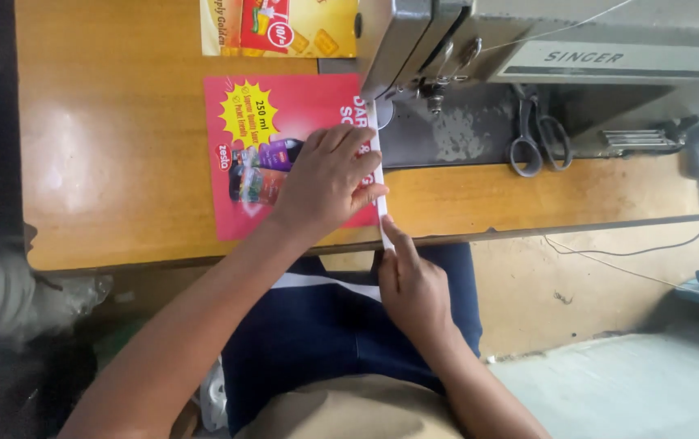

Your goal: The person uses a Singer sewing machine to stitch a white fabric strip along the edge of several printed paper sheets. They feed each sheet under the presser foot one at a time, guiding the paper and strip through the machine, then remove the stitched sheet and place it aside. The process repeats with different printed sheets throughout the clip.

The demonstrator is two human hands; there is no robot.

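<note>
At twelve o'clock under the grey sewing machine (pixel 528 49), keep left hand (pixel 325 183) flat, fingers spread on the red printed sheet (pixel 284 162), right hand (pixel 414 284) pinching the white edge strip (pixel 378 162) straight.

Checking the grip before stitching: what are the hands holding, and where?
Left hand presses the red sheet flat; right hand pinches the white strip at its near end.

The wooden table (pixel 121 162) bears a sewing machine (pixel 528 49), scissors (pixel 538 134), and printed sheets (pixel 272 154).

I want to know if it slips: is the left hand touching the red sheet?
Touching. The head view shows the left hand pressed flat on the red sheet, fingers spread over its edge.
</note>
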